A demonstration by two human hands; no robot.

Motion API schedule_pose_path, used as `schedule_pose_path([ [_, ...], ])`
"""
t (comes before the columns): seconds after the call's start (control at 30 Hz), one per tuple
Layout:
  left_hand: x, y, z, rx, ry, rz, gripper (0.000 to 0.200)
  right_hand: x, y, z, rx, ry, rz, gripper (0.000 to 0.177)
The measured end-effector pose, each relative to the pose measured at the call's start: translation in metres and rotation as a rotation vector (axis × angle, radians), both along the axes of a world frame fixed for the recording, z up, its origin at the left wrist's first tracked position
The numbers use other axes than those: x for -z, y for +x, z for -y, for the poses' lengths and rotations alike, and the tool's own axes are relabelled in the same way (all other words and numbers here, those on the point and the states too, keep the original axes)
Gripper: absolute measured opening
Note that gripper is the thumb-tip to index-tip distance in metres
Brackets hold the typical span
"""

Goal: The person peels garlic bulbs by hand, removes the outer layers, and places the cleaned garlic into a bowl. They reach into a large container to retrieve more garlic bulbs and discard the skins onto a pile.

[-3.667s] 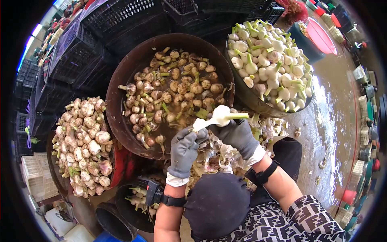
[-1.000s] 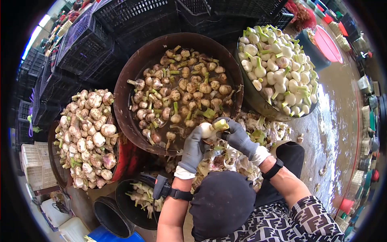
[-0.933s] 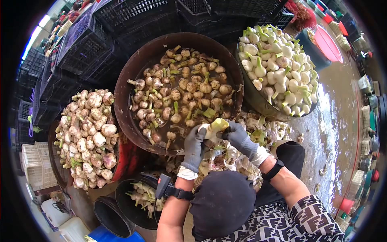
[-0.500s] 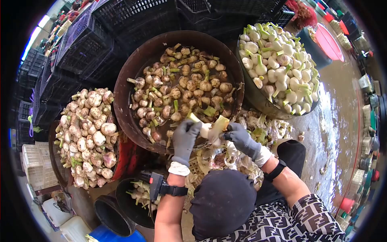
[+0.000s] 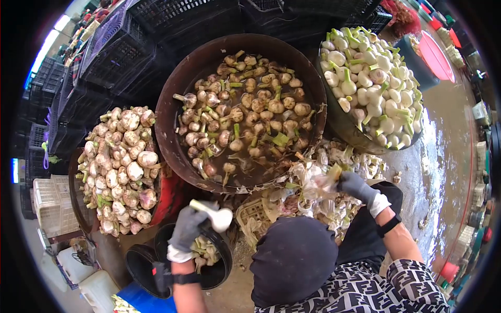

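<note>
My left hand (image 5: 187,228), in a grey glove, is closed on a peeled white garlic bulb (image 5: 221,219) by its green stem. It hovers over a black bucket (image 5: 227,263) that has trimmed garlic in it. My right hand (image 5: 357,187), gloved too, grips a blurred piece of garlic skin (image 5: 324,181) above a heap of peelings (image 5: 334,208). Beyond both hands stands a wide brown tub (image 5: 169,99) of unpeeled garlic in murky water.
Clean white garlic bulbs (image 5: 373,88) fill a large tub at right. Unpeeled garlic (image 5: 120,167) is piled high at left. Black crates (image 5: 117,49) are stacked behind. A second black bucket (image 5: 136,266) stands at lower left. The floor (image 5: 436,141) at right looks wet.
My hands have parted. The left carried the peeled bulb left and down to the black bucket; the right moved right with skin pulled off the bulb.
</note>
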State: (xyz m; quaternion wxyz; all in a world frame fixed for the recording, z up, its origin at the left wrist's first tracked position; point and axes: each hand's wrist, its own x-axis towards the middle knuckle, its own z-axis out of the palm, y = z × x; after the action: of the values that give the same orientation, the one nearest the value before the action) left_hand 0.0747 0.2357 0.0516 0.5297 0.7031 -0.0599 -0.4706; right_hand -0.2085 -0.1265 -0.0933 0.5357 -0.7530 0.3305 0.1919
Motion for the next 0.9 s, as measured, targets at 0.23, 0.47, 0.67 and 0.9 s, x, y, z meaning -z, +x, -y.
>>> schedule_pose_path([
  [0.23,0.001,0.041,-0.047,0.518,0.823,0.692,0.036,-0.034,0.043,-0.018,-0.084,-0.53,-0.127,0.05],
  [0.47,0.119,0.086,0.126,0.9,0.909,0.685,0.054,-0.035,0.091,-0.066,-0.373,-0.727,-0.069,0.052],
  [0.67,0.263,0.087,0.113,1.304,0.874,0.879,0.032,-0.018,0.106,-0.092,-0.534,-0.628,-0.319,0.068],
  [0.9,0.18,0.104,0.114,0.496,0.306,0.172,0.059,0.034,0.063,-0.007,-0.313,-0.337,0.018,0.064],
])
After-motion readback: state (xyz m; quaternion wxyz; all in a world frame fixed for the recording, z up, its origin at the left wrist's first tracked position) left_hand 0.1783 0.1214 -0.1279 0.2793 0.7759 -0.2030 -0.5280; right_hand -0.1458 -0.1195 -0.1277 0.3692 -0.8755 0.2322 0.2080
